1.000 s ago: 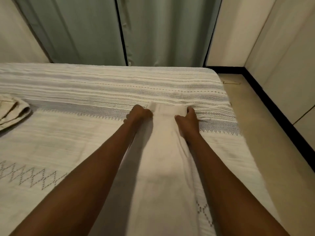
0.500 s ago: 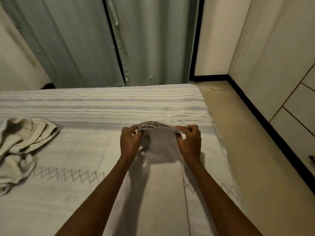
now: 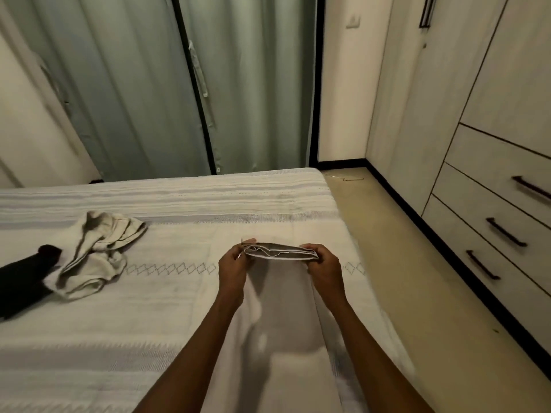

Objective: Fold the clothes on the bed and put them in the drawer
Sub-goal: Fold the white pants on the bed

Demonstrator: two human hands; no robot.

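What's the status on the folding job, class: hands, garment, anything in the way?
Left hand and right hand each pinch one end of the white garment, far edge lifted. Crumpled cream clothes and dark item wait, clear of the fold.

Soft matt white cloth garment (image 3: 280, 296) on a woven, textured bedspread (image 3: 149, 308); matt wood-grain drawers (image 3: 501, 210).

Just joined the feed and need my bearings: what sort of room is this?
Most likely a home bedroom. A bed with a patterned cover fills the foreground, a built-in wardrobe with drawers lines the right wall, and long green curtains hang behind. Both hands hold a white garment mid-fold.
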